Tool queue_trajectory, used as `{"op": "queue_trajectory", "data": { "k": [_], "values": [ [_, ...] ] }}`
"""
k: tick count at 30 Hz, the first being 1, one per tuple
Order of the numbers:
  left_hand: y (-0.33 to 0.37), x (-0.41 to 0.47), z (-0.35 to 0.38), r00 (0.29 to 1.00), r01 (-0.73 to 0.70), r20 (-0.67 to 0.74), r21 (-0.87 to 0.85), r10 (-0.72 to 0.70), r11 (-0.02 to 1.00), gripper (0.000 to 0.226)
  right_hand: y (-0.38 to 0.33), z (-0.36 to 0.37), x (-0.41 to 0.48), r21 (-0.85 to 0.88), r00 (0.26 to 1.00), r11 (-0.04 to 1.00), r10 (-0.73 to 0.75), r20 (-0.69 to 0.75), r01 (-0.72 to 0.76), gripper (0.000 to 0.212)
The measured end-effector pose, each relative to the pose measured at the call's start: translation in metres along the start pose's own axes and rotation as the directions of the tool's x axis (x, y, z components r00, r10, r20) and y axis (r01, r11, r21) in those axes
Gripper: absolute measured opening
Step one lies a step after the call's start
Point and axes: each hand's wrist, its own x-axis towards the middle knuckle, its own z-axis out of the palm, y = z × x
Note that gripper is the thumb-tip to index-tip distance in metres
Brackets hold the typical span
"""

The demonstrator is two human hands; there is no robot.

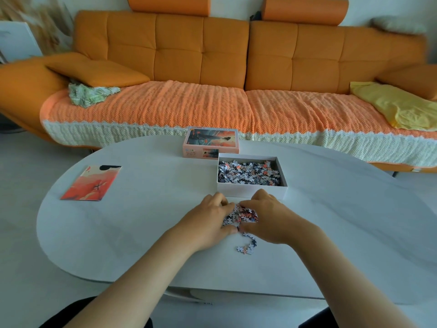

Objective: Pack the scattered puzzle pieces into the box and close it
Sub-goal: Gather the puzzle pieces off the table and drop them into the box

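Observation:
A small heap of loose puzzle pieces (241, 215) lies on the white table (142, 233), just in front of the open white box (250, 188). My left hand (210, 221) and my right hand (267, 216) cup the heap from both sides, fingers curled around it. A short trail of joined pieces (247, 247) stretches toward me outside the hands. The box holds many pieces in grey, white and orange. Its lid (210, 142), printed with a picture, lies face up behind the box.
A picture card (91, 183) in orange and pink lies at the table's left. An orange sofa (212, 55) with a knitted cover stands behind the table, close to its far edge.

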Motion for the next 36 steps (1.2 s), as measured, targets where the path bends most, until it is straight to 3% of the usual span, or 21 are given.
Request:
{"op": "queue_trajectory", "data": {
  "k": [5, 17, 20, 24, 28, 30, 33, 36],
  "values": [
    [0.003, 0.006, -0.001, 0.997, 0.016, -0.070, -0.114, -0.024, 0.993, 0.033, -0.005, 0.002, 0.008, 0.104, 0.995, 0.994, -0.009, -0.100, 0.019, 0.021],
    [0.005, 0.020, -0.008, 0.982, 0.022, -0.172, -0.292, -0.075, 0.956, 0.006, -0.005, -0.012, 0.011, 0.166, 0.984, 0.986, 0.034, -0.172, -0.005, 0.014],
    [0.006, 0.032, -0.022, 0.969, 0.003, -0.229, -0.357, -0.090, 0.934, 0.006, -0.003, -0.027, 0.014, 0.172, 0.962, 0.984, 0.006, -0.273, 0.043, 0.011],
    [0.007, 0.055, -0.038, 0.929, -0.045, -0.354, -0.406, -0.112, 0.913, 0.002, 0.004, -0.040, 0.027, 0.160, 0.858, 0.978, -0.035, -0.512, 0.135, 0.009],
    [0.004, 0.076, -0.036, 0.889, -0.033, -0.438, -0.344, -0.130, 0.938, 0.005, 0.015, -0.038, 0.048, 0.164, 0.768, 0.975, -0.011, -0.640, 0.151, 0.011],
    [0.001, 0.083, -0.029, 0.864, -0.003, -0.487, -0.264, -0.131, 0.964, 0.008, 0.022, -0.033, 0.057, 0.153, 0.793, 0.983, 0.014, -0.609, 0.100, 0.012],
    [-0.004, 0.089, -0.019, 0.862, 0.054, -0.501, -0.056, -0.075, 0.997, 0.021, 0.031, -0.025, 0.063, 0.055, 0.890, 0.998, 0.029, -0.455, -0.005, 0.022],
    [-0.005, 0.092, -0.013, 0.873, 0.058, -0.485, 0.017, -0.042, 0.998, 0.027, 0.036, -0.023, 0.063, 0.023, 0.868, 1.000, 0.005, -0.496, 0.008, 0.022]
  ]
}}
